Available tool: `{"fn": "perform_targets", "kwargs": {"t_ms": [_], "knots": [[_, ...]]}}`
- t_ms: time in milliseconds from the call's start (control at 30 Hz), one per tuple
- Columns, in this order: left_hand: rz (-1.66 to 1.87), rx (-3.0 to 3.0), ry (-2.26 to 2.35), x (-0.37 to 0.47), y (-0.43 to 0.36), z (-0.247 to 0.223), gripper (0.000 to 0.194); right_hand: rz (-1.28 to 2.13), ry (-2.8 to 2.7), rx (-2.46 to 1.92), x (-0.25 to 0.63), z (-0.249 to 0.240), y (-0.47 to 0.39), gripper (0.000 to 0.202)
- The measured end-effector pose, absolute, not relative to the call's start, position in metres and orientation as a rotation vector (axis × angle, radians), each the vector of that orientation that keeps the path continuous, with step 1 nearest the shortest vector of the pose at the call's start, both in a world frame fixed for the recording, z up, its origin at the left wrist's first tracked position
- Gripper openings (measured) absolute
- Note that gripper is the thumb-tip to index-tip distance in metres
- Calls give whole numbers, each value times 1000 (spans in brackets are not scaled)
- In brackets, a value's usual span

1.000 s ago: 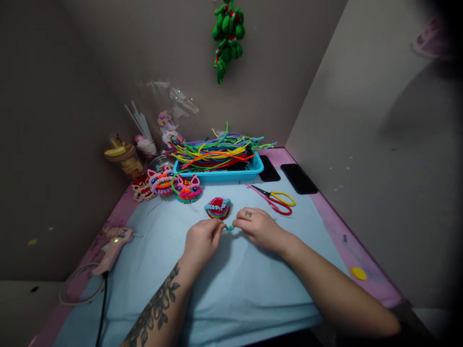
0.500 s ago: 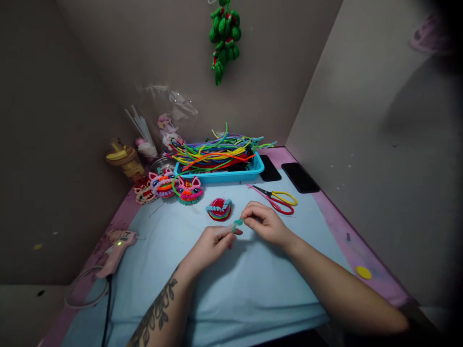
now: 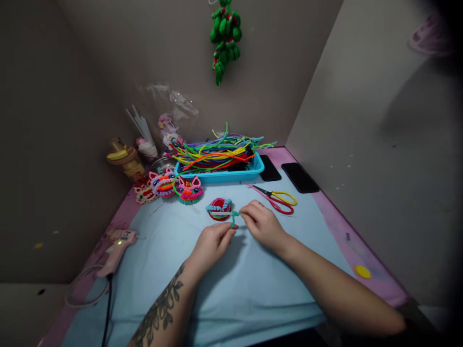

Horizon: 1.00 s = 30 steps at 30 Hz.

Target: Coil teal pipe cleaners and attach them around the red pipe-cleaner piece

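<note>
My right hand (image 3: 263, 222) pinches the end of a thin white stick (image 3: 221, 213), which points left, level, in front of the round craft piece. A short teal pipe cleaner (image 3: 233, 220) is looped over the stick close to my right fingertips, and its tail hangs down. That tail is gripped between the thumb and finger of my left hand (image 3: 216, 242). Just behind the stick, a round red, rainbow-edged pipe-cleaner piece (image 3: 220, 205) with a light blue twisted strip lies on the blue cloth (image 3: 275, 279).
Scissors (image 3: 277, 198) lie right of the round piece. A blue tray (image 3: 224, 178) of pipe cleaners stands behind, with two phones (image 3: 300, 177) to its right. Finished animal-face crafts (image 3: 190, 191) sit left. A corded pink glue gun (image 3: 117, 250) lies at the left edge.
The white stick has left my left hand and now points left from my right fingers. My left hand has dropped slightly below it, drawing the teal pipe cleaner's tail downward.
</note>
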<state>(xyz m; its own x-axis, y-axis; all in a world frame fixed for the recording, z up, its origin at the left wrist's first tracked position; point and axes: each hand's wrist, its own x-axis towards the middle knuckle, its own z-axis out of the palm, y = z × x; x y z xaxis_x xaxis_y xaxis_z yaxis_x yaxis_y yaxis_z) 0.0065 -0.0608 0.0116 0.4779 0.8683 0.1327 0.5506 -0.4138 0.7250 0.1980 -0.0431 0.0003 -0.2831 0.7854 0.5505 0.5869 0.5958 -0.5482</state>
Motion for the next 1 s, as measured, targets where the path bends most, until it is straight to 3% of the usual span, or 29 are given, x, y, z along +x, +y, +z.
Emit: {"fn": "perform_targets", "kwargs": {"t_ms": [300, 433, 600, 833, 1000], "knots": [[857, 2312, 1342, 2, -60, 6, 23, -62, -2376, -988, 202, 0, -40, 25], [951, 2169, 1345, -3, -57, 15, 24, 134, -2307, -816, 208, 2, -36, 29], [868, 1896, 1206, -6, -51, 19, 28, 562, -2083, -678, 210, 7, -36, 20], [671, 1826, 1228, -4, -49, 13, 32, 541, -1848, -990, 203, 7, -41, 12], [636, 1877, 1431, -7, -49, 3, 21, 343, -1972, -1254, 201, -7, -39, 14]]}}
